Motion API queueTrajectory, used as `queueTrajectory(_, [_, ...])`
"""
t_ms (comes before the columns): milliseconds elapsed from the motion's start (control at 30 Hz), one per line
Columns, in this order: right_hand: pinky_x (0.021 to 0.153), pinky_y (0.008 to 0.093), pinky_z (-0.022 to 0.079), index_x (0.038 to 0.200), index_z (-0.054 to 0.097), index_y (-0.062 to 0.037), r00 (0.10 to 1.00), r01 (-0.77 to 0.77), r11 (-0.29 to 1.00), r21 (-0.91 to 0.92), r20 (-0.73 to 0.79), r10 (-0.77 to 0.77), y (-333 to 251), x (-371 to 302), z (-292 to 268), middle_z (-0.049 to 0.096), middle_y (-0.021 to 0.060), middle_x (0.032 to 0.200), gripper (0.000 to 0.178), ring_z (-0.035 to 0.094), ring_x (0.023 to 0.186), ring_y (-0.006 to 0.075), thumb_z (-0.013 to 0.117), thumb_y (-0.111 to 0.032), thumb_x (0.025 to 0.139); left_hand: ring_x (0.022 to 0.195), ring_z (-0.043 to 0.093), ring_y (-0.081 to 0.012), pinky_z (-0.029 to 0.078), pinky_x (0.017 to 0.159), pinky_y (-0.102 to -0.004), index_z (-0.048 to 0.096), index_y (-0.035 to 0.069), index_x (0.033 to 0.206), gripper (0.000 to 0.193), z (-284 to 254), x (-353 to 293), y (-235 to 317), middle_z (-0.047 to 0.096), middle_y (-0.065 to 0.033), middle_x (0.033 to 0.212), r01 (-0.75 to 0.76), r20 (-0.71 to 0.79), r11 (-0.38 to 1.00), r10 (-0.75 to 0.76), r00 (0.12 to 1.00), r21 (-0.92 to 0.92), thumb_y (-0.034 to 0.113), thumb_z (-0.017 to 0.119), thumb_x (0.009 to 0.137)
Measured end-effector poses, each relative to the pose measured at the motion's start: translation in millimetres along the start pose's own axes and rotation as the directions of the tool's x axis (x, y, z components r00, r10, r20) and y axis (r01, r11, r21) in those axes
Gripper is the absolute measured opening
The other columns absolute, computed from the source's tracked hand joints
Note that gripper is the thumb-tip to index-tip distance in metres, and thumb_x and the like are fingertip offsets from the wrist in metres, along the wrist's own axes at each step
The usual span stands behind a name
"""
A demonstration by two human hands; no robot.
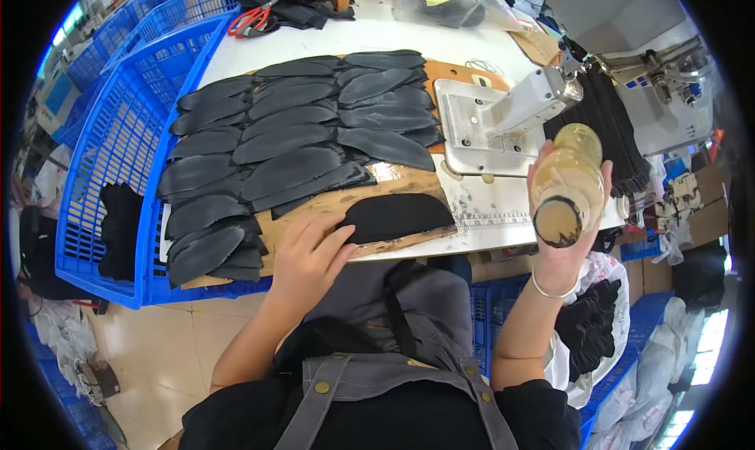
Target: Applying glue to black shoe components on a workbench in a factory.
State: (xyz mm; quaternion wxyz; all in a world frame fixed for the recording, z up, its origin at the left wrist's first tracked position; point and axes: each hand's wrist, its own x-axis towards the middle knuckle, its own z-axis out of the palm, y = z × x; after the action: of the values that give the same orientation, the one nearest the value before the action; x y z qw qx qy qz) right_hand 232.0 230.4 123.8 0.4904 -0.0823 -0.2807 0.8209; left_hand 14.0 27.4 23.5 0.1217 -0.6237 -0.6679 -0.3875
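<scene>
My right hand (563, 263) is wrapped round a yellowish translucent bottle (568, 178), raised right of the table's front edge. The bottle's round, dark-smeared end faces me; its contents look pale and cloudy. On the brown board (311, 214) near the front edge lies a black curved piece (401, 217), flat like cloth or thin foam. The fingers of my left hand (311, 249) are stretched out and rest at the left end of this piece. Beyond it, overlapping rows of dark grey curved pieces (291, 123) cover the board.
A white sewing machine (527, 108) stands at the right of the table, with black strips (599, 116) behind it. Blue plastic baskets (118, 159) line the left side. Red-handled scissors (252, 19) lie at the far left. A white bag (617, 281) with black pieces stands at the lower right.
</scene>
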Motion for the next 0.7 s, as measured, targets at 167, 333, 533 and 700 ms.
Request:
queueTrajectory(167, [0.092, 0.0479, 0.044, 0.119, 0.049, -0.0029, 0.997, -0.064, 0.997, 0.039, -0.042, 0.066, 9.8, -7.0, 2.7, 0.053, 0.0196, 0.116, 0.051, 0.051, 0.11, 0.0303, 0.055, -0.04, 0.086, 0.082, 0.058, -0.0243, 0.045, 0.072, -0.034, 0.063, 0.003, 0.088, 0.023, -1.1, 0.3, -0.9, 0.06, -0.007, 0.091, -0.006, 0.011, 1.0, 0.006, 1.0, -0.028, 0.009, 0.071, 0.068])
queueTrajectory(333, [0.09, 0.0537, 0.044, 0.118, 0.05, -0.0066, 0.994, -0.09, 0.992, 0.093, -0.053, 0.095, 7.9, -3.8, -2.5, 0.053, 0.0192, 0.114, 0.048, 0.051, 0.109, 0.0304, 0.056, -0.04, 0.085, 0.078, 0.059, -0.0243, 0.047, 0.067, -0.0319, 0.061, 0.002, 0.085, 0.022, 3.1, -2.5, -1.7, 0.059, -0.0075, 0.087, -0.026, 0.008, 0.997, 0.026, 1.0, -0.077, 0.006, 0.072, 0.066])
queueTrajectory(533, [0.095, 0.0548, 0.04, 0.124, 0.046, -0.0066, 0.996, -0.067, 0.995, 0.067, -0.05, 0.071, 13.9, -8.2, -3.1, 0.05, 0.021, 0.12, 0.051, 0.052, 0.109, 0.0319, 0.053, -0.04, 0.086, 0.082, 0.06, -0.0255, 0.049, 0.071, -0.0333, 0.062, -0.001, 0.089, 0.024, -0.9, -4.4, 2.2, 0.059, -0.0103, 0.09, 0.016, -0.016, 0.999, -0.017, 1.0, -0.049, 0.004, 0.071, 0.067])
queueTrajectory(700, [0.093, 0.045, 0.045, 0.137, 0.03, -0.0044, 0.951, 0.305, 0.879, -0.366, 0.065, -0.303, 25.6, -23.3, -0.8, 0.045, 0.0196, 0.128, 0.065, 0.055, 0.104, 0.0307, 0.049, -0.041, 0.086, 0.081, 0.061, -0.0273, 0.05, 0.071, -0.0334, 0.064, -0.001, 0.089, 0.024, 1.5, -1.5, -1.5, 0.062, -0.0111, 0.092, -0.06, -0.019, 0.997, 0.06, 0.998, -0.039, 0.002, 0.072, 0.067])
